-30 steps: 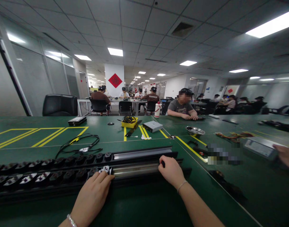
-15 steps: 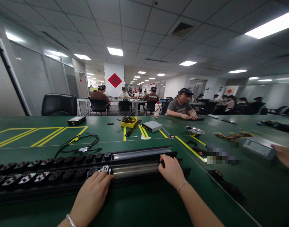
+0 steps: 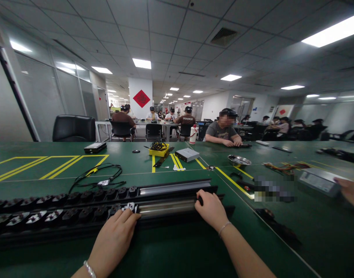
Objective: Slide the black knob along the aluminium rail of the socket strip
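Observation:
Two long black rails lie side by side on the green table, with rows of black socket-like modules along their left parts. Bare shiny strips show farther right. My left hand is closed over the right end of the near row, fingers on a module with a silvery top; most of that module is hidden. At the right part of the near rail, my right hand is curled with thumb and fingertips together around a small dark piece. I cannot make out what that piece is.
Behind the rails lie a black cable, a yellow box of cords and a grey metal box. A metal bowl stands right. Another person's hand touches a silver power supply. A person sits opposite.
The whole view has shifted very slightly. Both hands keep their places on the near rail, and nothing has visibly been taken up or let go.

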The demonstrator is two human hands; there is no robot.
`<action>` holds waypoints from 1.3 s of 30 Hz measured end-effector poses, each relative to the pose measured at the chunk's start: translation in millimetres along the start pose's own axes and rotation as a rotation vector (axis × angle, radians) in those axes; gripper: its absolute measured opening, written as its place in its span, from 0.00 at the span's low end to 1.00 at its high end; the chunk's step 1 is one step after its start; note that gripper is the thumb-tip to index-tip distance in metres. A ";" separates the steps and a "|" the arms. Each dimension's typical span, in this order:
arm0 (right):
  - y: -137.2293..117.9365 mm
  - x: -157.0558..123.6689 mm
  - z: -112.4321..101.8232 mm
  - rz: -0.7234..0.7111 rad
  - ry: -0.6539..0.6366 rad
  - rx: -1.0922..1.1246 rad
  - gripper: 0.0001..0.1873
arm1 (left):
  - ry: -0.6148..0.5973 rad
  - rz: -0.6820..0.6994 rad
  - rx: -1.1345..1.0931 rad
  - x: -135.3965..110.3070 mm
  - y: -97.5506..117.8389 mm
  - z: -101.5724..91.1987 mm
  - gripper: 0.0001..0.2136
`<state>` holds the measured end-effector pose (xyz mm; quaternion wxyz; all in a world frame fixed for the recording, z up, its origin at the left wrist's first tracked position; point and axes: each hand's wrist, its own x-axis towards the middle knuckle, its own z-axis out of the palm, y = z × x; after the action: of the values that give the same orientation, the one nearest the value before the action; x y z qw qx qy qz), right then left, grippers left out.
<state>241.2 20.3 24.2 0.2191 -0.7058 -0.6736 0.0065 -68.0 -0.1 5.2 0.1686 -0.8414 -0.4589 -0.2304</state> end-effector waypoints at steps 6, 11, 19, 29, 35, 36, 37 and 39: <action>-0.5 0.5 0.1 0.012 -0.005 -0.016 0.06 | -0.020 -0.019 -0.021 -1.9 -0.6 0.6 0.12; 2.5 1.1 2.0 0.001 0.009 0.001 0.06 | -0.022 -0.017 -0.011 -1.7 -0.8 1.2 0.12; 3.1 0.6 1.2 -0.003 0.007 -0.005 0.06 | -0.020 -0.022 -0.023 0.1 1.1 -2.0 0.11; 2.1 -0.3 -2.8 0.028 -0.033 0.007 0.07 | -0.019 -0.007 -0.006 0.1 -0.4 -0.2 0.11; 5.2 -0.2 -1.9 0.000 -0.021 0.017 0.07 | -0.005 -0.013 -0.017 0.2 0.4 -0.9 0.12; 5.0 -0.1 -2.2 0.000 -0.023 0.017 0.07 | -0.005 -0.013 -0.018 0.2 0.3 -0.9 0.12; 4.7 -0.1 -2.7 0.003 -0.028 0.016 0.07 | -0.006 -0.013 -0.018 0.3 0.2 -1.0 0.12; 3.8 -0.1 -3.6 0.010 -0.037 0.014 0.07 | -0.008 -0.014 -0.019 0.5 0.1 -1.4 0.12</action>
<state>245.9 19.1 26.3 0.2114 -0.7076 -0.6738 0.0254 -68.0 -0.4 6.6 0.1570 -0.8406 -0.4633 -0.2325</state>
